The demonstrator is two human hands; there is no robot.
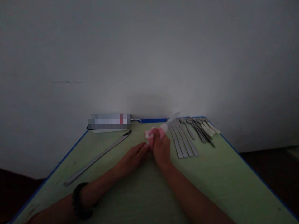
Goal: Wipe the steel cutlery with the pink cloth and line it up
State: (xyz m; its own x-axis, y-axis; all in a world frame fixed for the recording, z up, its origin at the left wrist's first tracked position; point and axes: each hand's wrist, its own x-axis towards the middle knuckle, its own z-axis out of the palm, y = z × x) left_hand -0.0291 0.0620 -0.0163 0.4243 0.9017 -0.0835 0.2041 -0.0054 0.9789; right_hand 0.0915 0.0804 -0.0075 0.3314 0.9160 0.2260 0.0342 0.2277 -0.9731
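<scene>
Just left of the row of silver handles (184,144), the pink cloth (154,134) looked soft and crumpled, with whitish folds. The grip of the right hand (160,141) pinched it around a blurred, pale knife (172,119), whose blade slanted up beside that row. The left hand (137,154), farther left of the row, reached the cloth's lower edge; what its grip pinched, if anything, could not be told.

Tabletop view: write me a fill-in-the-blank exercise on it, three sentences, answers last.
The right hand grips a cloth coloured white and ____.
A dark bracelet circles the person's ____ wrist.
The green tabletop has a ____ edge.
Missing words: pink; left; blue.
</scene>
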